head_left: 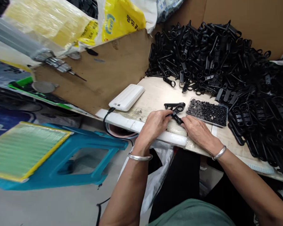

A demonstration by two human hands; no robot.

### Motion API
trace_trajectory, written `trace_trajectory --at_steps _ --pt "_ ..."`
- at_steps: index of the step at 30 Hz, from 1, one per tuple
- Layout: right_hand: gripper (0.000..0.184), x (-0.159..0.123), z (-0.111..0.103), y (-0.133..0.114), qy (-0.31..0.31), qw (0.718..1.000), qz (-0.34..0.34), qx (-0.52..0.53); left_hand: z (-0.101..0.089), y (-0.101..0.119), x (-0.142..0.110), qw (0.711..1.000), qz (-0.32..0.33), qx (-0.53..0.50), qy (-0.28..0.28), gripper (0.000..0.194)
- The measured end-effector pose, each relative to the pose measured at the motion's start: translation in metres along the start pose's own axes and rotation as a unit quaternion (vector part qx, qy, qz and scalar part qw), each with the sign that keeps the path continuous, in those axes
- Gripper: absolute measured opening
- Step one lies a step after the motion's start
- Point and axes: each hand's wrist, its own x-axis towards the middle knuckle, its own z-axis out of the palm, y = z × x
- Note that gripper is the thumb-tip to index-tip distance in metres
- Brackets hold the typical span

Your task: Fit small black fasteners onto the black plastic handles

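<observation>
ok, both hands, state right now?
Left hand: fingers closed on a black part.
Right hand: fingertips at its near end; firm grip or just touching, can't tell.

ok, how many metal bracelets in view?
2. One silver bracelet circles the wrist behind the left hand; the other silver bracelet circles the wrist behind the right hand. Neither is hidden.

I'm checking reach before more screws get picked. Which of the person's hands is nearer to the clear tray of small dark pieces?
Right. The right hand is just beside the tray's near left corner; the left hand is farther left.
</observation>
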Motion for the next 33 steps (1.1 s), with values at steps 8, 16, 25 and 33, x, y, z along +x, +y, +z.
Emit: trace_trajectory --at_steps 8,16,25,33 --pt "0.029 0.009 0.0 -0.011 0.006 1.0 0.021 0.015 0.004 -0.003 0.002 0.999 0.008 -0.016 0.036 0.039" --pt "0.026 0.022 -0.001 -0.008 -0.013 0.997 -0.072 0.003 0.008 -0.01 0.001 0.995 0.003 -0.061 0.079 0.038" --pt "0.028 -0.01 -0.015 0.007 0.01 0.996 0.005 0.086 -0.003 -0.012 -0.004 0.997 0.004 0.043 0.07 0.039" --pt "0.027 -0.063 -0.021 0.034 -0.069 0.978 0.137 0.14 0.012 0.003 -0.003 0.984 0.036 0.149 0.092 0.032"
